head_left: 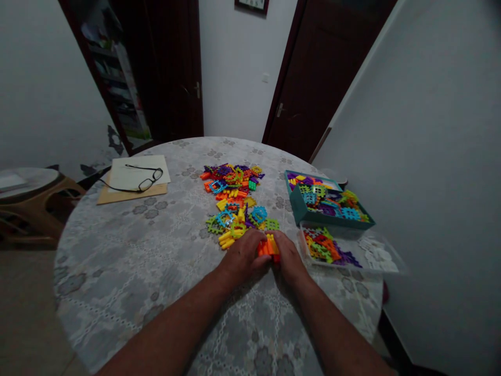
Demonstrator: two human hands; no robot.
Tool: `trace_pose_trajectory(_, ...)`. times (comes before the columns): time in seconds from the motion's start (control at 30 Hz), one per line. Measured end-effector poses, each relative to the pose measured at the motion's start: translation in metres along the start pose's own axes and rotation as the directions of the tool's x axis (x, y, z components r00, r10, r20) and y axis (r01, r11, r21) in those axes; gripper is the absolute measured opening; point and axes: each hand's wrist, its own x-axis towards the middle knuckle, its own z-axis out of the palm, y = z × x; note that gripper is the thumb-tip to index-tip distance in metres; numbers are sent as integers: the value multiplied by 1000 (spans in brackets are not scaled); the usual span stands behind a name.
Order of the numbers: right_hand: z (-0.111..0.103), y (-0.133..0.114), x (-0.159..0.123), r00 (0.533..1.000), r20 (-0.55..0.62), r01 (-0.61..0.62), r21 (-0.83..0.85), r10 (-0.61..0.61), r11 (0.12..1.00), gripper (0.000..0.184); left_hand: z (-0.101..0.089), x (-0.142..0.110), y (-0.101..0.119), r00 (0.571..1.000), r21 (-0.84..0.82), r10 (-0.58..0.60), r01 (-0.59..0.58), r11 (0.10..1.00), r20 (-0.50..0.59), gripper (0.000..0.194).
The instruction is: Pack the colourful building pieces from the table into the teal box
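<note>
Orange bricks (266,248) sat between both hands at the pile's (235,201) near end. The left hand (245,256) and right hand (287,256) gripped them from opposite sides, fingers bent and nearly closed. Pressing bricks together seemed the step in hand; the next move likely called for an even squeeze. Rightward lay a clear tray (356,243) and a teal box (299,208).

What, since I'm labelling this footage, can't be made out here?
In the head view:
Orange pieces: partly hidden by the left hand and right hand.
Clock: upper part cut off by the top edge.
Pile: lower pieces covered by upper ones.
White things: too blurred to identify.
</note>
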Motion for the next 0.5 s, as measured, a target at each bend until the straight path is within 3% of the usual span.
trace_pose_trajectory(0.2,-4,-7,-3,987,158,-46,67,35,997,51,-2,2,0,1000,-29,8,-8,1000,1,29)
trace_pose_trajectory(0.33,-2,-12,-5,978,170,-143,139,119,980,52,-17,4,0,998,-27,61,-60,998,6,40)
trace_pose_trajectory(0.4,-6,-21,-6,975,156,-182,143,159,973,57,-32,5,-2,997,26,43,-41,999,-57,31)
trace_pose_trajectory(0.5,-22,-45,-3,983,128,-144,123,128,982,65,-57,6,-10,956,148,-89,135,980,-281,21)
